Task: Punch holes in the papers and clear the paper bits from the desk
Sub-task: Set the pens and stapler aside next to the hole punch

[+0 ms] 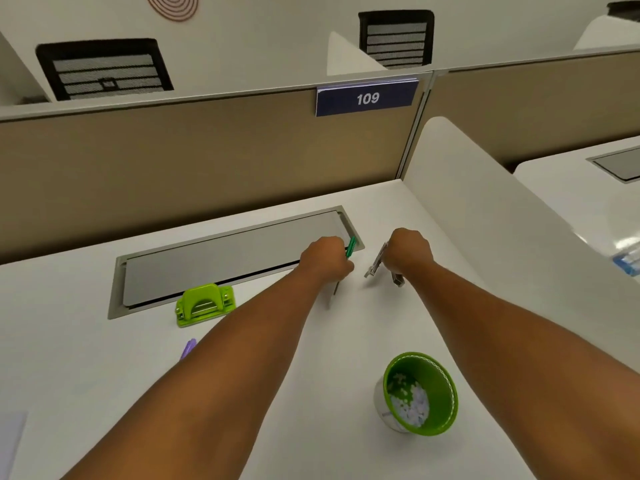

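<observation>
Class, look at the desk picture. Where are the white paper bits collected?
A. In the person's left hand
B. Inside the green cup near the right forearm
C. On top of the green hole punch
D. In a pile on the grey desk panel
B: the white paper bits lie inside the green cup, which stands on the desk beside the right forearm, well apart from the hole punch.

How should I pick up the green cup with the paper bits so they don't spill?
Hold the green cup round its outer wall, below the rim, coming in from the right side where the desk is bare. It looks tipped, its opening facing the camera, with paper bits piled inside, so level it as you lift.
</observation>
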